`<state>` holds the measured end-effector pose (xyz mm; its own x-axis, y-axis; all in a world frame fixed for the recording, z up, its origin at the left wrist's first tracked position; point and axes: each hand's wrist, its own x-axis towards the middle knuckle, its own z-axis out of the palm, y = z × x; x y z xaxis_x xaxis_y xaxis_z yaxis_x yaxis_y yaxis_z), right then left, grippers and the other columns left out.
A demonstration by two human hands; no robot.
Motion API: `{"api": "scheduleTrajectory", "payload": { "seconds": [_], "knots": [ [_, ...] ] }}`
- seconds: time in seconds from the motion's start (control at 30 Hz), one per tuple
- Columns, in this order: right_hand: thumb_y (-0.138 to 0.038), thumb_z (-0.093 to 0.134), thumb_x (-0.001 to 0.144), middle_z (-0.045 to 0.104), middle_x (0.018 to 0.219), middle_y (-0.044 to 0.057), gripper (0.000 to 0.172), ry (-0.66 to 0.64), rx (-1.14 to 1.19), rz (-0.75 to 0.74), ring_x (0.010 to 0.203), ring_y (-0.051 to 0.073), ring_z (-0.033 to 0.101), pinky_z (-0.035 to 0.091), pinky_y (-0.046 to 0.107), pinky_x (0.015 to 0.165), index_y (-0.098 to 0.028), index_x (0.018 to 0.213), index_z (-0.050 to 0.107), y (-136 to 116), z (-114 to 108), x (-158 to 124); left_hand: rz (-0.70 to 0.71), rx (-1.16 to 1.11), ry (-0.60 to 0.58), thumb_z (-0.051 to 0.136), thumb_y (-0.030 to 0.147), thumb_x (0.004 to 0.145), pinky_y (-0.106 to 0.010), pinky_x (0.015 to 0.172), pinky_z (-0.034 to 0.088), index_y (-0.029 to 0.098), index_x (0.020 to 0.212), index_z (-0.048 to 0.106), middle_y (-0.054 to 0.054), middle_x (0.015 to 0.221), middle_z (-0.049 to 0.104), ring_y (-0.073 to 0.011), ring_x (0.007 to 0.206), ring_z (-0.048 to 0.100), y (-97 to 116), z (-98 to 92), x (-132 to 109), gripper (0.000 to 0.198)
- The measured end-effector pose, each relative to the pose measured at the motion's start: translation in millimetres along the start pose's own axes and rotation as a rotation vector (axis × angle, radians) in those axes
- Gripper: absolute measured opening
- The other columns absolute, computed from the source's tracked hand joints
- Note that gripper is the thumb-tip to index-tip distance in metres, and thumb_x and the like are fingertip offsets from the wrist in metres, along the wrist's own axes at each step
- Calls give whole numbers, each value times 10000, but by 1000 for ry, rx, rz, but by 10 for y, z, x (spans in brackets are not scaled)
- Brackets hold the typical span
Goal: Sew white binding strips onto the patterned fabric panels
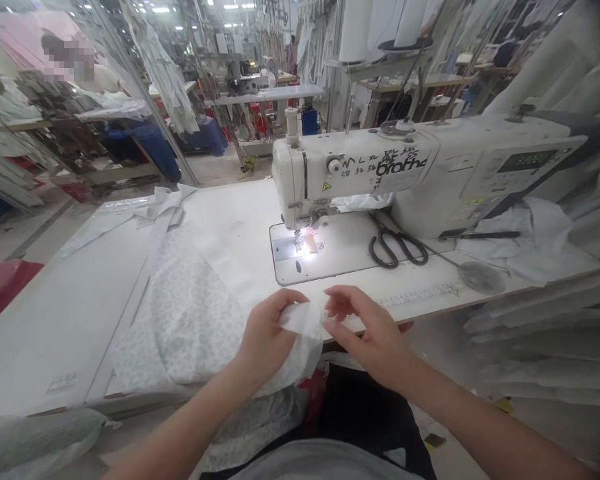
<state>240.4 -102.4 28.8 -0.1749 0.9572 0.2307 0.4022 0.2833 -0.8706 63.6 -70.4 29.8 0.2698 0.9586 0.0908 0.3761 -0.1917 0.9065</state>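
Observation:
My left hand [270, 330] is closed on the edge of a white fabric piece [195, 313] with a pale grey print, pinching a plain white flap between thumb and fingers. The cloth spreads left over the table and hangs down over its front edge toward my lap. Just right of the held edge, my right hand [367, 330] has its fingers curved and apart, the tips close to the cloth; whether they touch it I cannot tell. Ahead of both hands is the lit needle area [299, 243] of a white sewing machine [355, 160], with no cloth from my hands under the foot.
Black-handled scissors [397, 247] lie right of the needle plate. A ruler strip [415, 295] runs along the front edge. More white cloth [535, 233] lies at the right, and small fabric pieces [163, 202] at the far left. Thread cones [355, 30] stand behind the machine.

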Motion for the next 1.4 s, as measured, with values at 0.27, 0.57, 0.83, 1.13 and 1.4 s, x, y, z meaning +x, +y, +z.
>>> {"api": "scheduleTrajectory", "payload": {
  "seconds": [0.27,0.57,0.83,1.13,1.4],
  "knots": [
    [-272,616,817,511,697,-18,119,-296,706,142,649,110,466,390,235,593,-189,763,552,-229,48,20,-52,-495,-228,587,211,779,-158,490,357,185,822,540,26,669,525,-64,544,461,251,-79,-408,69],
    [-455,664,756,498,679,-27,304,-443,943,373,618,103,451,383,222,580,-187,744,521,-2,488,-329,-50,-462,-255,553,205,795,-203,572,414,163,801,585,-6,695,569,-93,607,514,207,-141,-751,53],
    [-468,444,888,353,568,-45,354,-39,578,235,509,106,370,353,224,484,-212,649,395,-421,671,-211,-159,-263,122,631,137,629,-245,595,443,183,784,632,3,723,612,-129,641,544,117,-548,-577,162],
    [-240,417,875,417,564,-31,272,-108,-50,-207,501,115,409,340,241,475,-207,606,402,38,868,-467,-564,-1078,-320,686,456,694,-242,586,397,138,676,607,-23,631,520,-106,574,475,-102,-281,-1288,328],
    [-188,396,913,578,1002,56,151,-260,77,-426,878,176,565,479,299,733,-229,988,521,-525,375,-471,-428,-791,-520,663,444,702,-217,587,410,210,914,614,1,733,564,-117,631,523,-213,-285,-1158,319]
  ]
}}
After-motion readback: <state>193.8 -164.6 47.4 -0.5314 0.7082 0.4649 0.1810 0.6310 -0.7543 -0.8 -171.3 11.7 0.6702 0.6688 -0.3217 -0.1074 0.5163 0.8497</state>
